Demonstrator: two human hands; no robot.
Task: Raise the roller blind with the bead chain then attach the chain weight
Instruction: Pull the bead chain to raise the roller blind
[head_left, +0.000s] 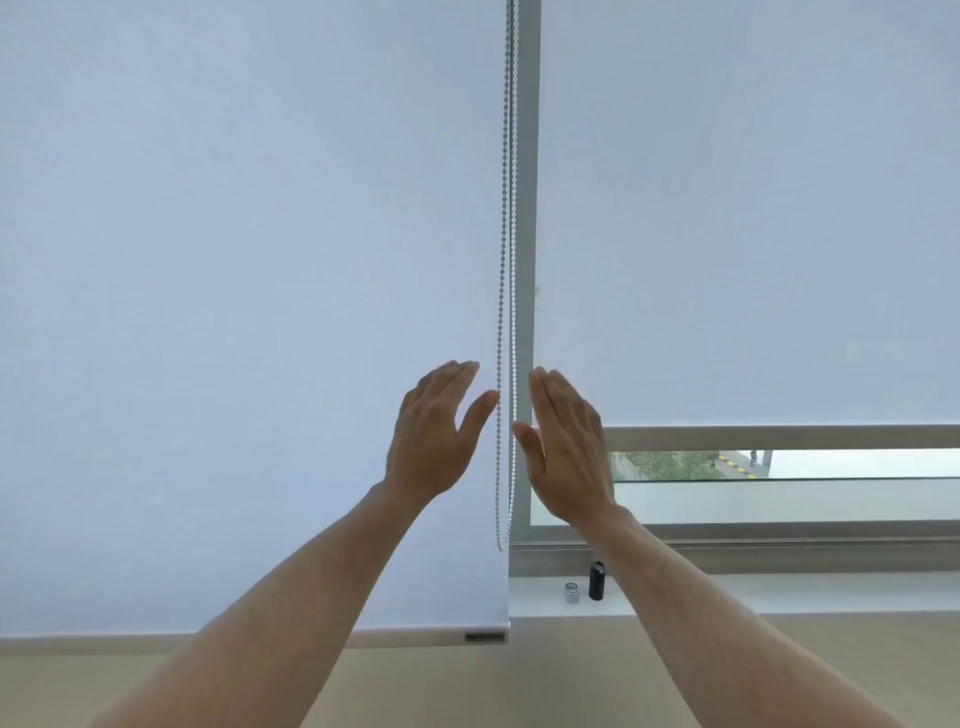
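A white bead chain (503, 260) hangs as a loop along the right edge of the left roller blind (234, 260), which is lowered below the sill, its bottom bar (441, 636) near the wall. My left hand (434, 431) is raised just left of the chain, fingers apart, thumb tip close to it. To the chain's right, my right hand (563, 447) is flat and holds nothing, its thumb tip next to the beads. A black cylindrical chain weight (597, 581) stands on the sill beside a small silver cylinder (572, 593).
A grey window mullion (525, 208) runs behind the chain. The right blind (753, 208) hangs partly raised, its bottom bar (779, 437) above a strip of glass showing outdoors. The white sill (779, 592) stretches to the right.
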